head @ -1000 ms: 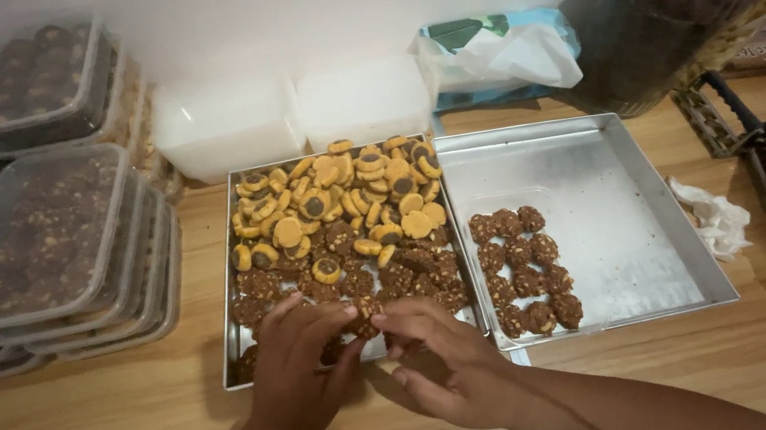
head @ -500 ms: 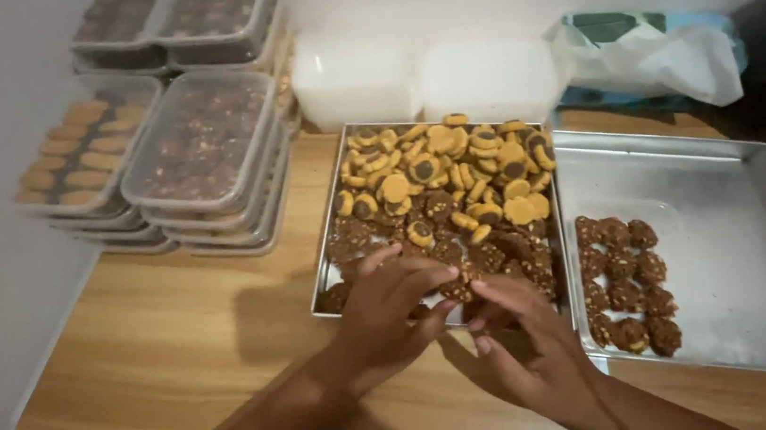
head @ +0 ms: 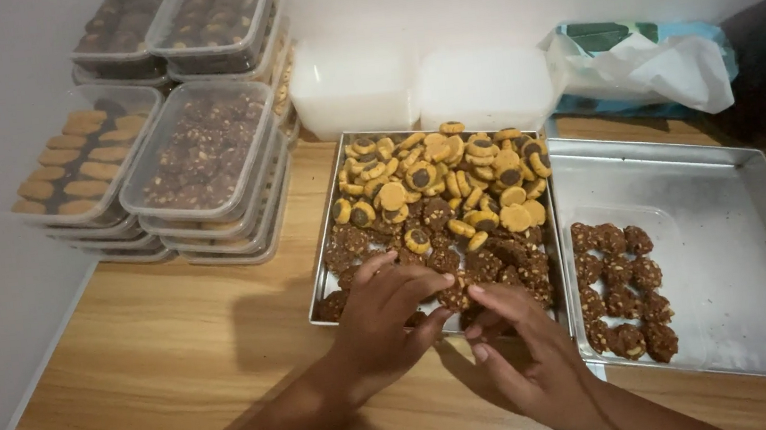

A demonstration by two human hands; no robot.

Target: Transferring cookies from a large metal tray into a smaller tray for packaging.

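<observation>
Touching both hands (head: 452, 326) (fingertips): brown cookie (head: 454, 295).

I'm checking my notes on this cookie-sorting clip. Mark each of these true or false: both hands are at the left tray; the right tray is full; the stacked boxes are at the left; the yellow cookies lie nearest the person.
1. Both the left hand and the right hand are at the near edge of the left tray. True.
2. The right tray is full. False: only a small group of dark cookies lies in it.
3. The stacked boxes stand at the left. True.
4. The yellow cookies lie nearest the person. False: they fill the tray's far end.
</observation>
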